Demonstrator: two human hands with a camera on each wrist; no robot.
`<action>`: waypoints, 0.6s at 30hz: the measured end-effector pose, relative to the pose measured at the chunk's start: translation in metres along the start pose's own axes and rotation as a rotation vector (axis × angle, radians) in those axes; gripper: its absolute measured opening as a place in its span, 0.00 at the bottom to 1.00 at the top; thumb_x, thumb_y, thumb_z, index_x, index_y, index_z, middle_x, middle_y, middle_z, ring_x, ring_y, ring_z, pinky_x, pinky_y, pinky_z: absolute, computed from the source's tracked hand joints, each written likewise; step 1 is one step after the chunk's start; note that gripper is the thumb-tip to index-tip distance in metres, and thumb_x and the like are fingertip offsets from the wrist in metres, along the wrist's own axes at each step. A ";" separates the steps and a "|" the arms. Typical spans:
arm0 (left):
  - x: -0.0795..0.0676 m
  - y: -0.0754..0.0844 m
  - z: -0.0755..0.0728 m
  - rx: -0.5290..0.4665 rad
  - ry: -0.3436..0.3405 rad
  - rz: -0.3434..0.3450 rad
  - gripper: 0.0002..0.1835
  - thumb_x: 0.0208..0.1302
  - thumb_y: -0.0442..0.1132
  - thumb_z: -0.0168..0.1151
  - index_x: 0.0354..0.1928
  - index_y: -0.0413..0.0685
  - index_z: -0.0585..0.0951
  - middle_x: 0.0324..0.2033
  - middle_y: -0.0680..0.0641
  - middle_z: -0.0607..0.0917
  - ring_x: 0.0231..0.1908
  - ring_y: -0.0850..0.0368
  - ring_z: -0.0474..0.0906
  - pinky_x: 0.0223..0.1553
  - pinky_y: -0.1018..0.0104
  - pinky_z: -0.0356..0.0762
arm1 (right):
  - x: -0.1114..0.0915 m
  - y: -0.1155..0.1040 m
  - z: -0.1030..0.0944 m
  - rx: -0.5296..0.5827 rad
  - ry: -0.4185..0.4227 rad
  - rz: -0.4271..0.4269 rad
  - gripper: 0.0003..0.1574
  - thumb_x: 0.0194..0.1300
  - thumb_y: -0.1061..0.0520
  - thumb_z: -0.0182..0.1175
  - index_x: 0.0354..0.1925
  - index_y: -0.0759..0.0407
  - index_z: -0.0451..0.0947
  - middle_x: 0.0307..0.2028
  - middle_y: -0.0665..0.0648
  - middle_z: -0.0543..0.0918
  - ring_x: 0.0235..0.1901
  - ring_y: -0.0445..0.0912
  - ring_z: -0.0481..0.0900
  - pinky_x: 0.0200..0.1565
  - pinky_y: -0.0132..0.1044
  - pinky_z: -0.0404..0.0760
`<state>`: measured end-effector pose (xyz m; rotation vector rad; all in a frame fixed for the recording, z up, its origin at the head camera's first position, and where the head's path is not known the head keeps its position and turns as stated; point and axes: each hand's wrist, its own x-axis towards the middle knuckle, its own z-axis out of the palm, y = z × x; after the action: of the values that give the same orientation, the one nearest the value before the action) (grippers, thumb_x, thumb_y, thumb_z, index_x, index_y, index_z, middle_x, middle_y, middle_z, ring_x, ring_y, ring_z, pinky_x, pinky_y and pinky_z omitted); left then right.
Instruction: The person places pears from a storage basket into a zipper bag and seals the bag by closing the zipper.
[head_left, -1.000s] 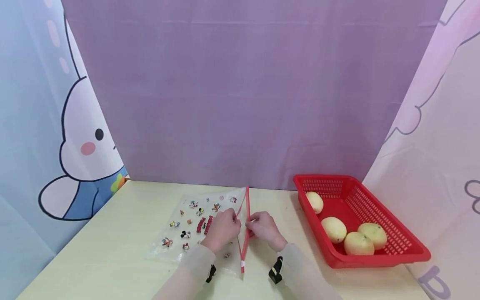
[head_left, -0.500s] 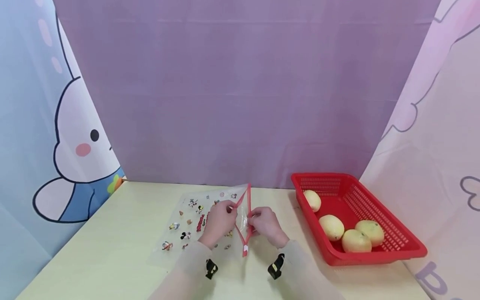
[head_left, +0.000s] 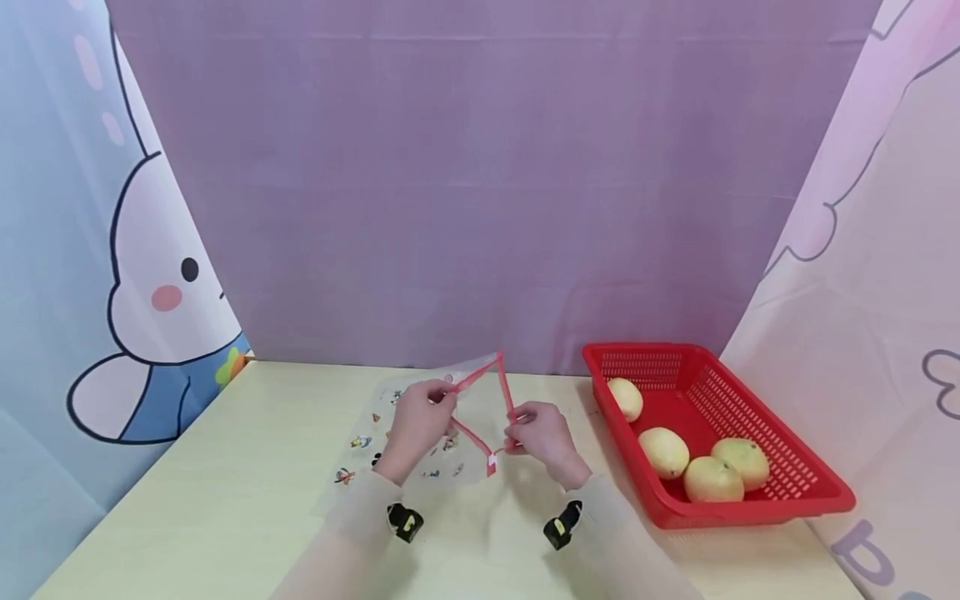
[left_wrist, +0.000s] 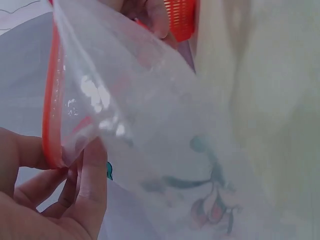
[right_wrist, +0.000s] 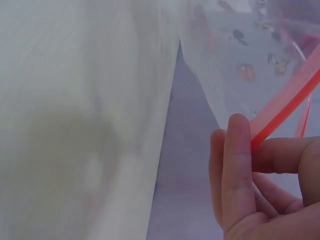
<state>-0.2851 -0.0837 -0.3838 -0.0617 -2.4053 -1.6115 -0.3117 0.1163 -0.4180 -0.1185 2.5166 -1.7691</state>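
A clear plastic zipper bag (head_left: 442,450) with small cartoon prints and a red zip edge stands partly lifted off the table, its mouth spread wide. My left hand (head_left: 420,419) pinches the left side of the red edge between thumb and fingers, plain in the left wrist view where the hand (left_wrist: 65,185) folds the strip. Opposite it, my right hand (head_left: 543,437) pinches the right side of the mouth. The right wrist view shows that hand (right_wrist: 265,185) with thumb and fingertips on the red strip (right_wrist: 287,105). A white slider (head_left: 491,461) sits at the near corner.
On the right of the pale table (head_left: 225,500) stands a red plastic basket (head_left: 757,521) with several pale yellow round fruits (head_left: 712,479) in it. A purple cloth (head_left: 480,192) hangs behind the table, with printed cloths at both sides.
The hands have moved apart, the left hand to the left and upward. The bag's mouth has gone from a narrow slit to a wide opening, and its red edge has risen.
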 end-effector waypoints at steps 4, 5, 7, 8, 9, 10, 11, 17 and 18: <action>0.000 0.003 -0.009 -0.045 0.018 0.003 0.11 0.73 0.34 0.58 0.50 0.36 0.85 0.31 0.43 0.79 0.19 0.56 0.82 0.23 0.63 0.82 | -0.001 -0.003 -0.005 0.018 0.019 -0.033 0.17 0.65 0.70 0.64 0.52 0.75 0.78 0.34 0.64 0.84 0.26 0.47 0.85 0.34 0.42 0.89; 0.000 0.005 -0.011 -0.051 0.024 0.007 0.11 0.73 0.34 0.58 0.50 0.36 0.85 0.31 0.43 0.79 0.19 0.57 0.82 0.21 0.65 0.81 | -0.002 -0.005 -0.007 0.020 0.027 -0.040 0.17 0.65 0.70 0.63 0.52 0.75 0.78 0.34 0.64 0.84 0.26 0.47 0.86 0.35 0.42 0.89; -0.001 0.007 -0.014 -0.064 0.042 0.012 0.11 0.73 0.35 0.58 0.49 0.36 0.85 0.31 0.43 0.80 0.19 0.56 0.82 0.19 0.67 0.79 | -0.002 -0.008 -0.011 0.030 0.041 -0.062 0.17 0.65 0.70 0.63 0.52 0.75 0.79 0.34 0.64 0.85 0.26 0.47 0.86 0.35 0.42 0.89; -0.001 0.008 -0.016 -0.071 0.055 0.017 0.11 0.72 0.35 0.59 0.49 0.36 0.85 0.31 0.43 0.80 0.19 0.57 0.82 0.19 0.67 0.79 | -0.002 -0.010 -0.012 0.037 0.048 -0.070 0.16 0.65 0.71 0.63 0.52 0.75 0.79 0.34 0.64 0.85 0.26 0.47 0.86 0.34 0.42 0.89; -0.001 0.009 -0.017 -0.082 0.066 0.020 0.11 0.72 0.35 0.59 0.49 0.37 0.85 0.32 0.43 0.80 0.19 0.56 0.82 0.20 0.65 0.80 | -0.001 -0.012 -0.014 0.041 0.051 -0.079 0.16 0.65 0.71 0.63 0.51 0.75 0.80 0.34 0.64 0.85 0.25 0.47 0.86 0.34 0.42 0.89; -0.001 0.010 -0.019 -0.092 0.078 0.027 0.11 0.72 0.35 0.59 0.49 0.37 0.85 0.32 0.42 0.80 0.19 0.56 0.82 0.20 0.64 0.82 | -0.001 -0.014 -0.017 0.040 0.055 -0.087 0.15 0.65 0.71 0.63 0.50 0.75 0.80 0.34 0.64 0.85 0.25 0.47 0.86 0.35 0.42 0.89; -0.001 0.010 -0.021 -0.097 0.091 0.030 0.11 0.72 0.35 0.59 0.49 0.37 0.85 0.32 0.42 0.81 0.19 0.56 0.82 0.21 0.62 0.82 | -0.001 -0.016 -0.019 0.042 0.058 -0.090 0.14 0.65 0.71 0.63 0.50 0.75 0.80 0.34 0.64 0.85 0.25 0.47 0.86 0.35 0.42 0.89; -0.003 0.012 -0.033 -0.097 0.156 0.063 0.11 0.72 0.36 0.60 0.48 0.39 0.86 0.33 0.42 0.83 0.20 0.55 0.82 0.23 0.64 0.83 | -0.003 -0.028 -0.036 0.040 0.067 -0.066 0.12 0.66 0.70 0.64 0.48 0.73 0.81 0.37 0.65 0.84 0.27 0.47 0.86 0.37 0.41 0.89; -0.003 0.012 -0.035 -0.097 0.163 0.071 0.11 0.72 0.36 0.60 0.48 0.38 0.86 0.33 0.42 0.83 0.21 0.55 0.82 0.24 0.65 0.84 | -0.004 -0.031 -0.039 0.029 0.071 -0.061 0.12 0.66 0.69 0.65 0.48 0.72 0.82 0.37 0.65 0.85 0.28 0.47 0.86 0.38 0.41 0.89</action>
<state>-0.2740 -0.1104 -0.3608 -0.0318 -2.1793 -1.6337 -0.3107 0.1428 -0.3761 -0.1354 2.5615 -1.8639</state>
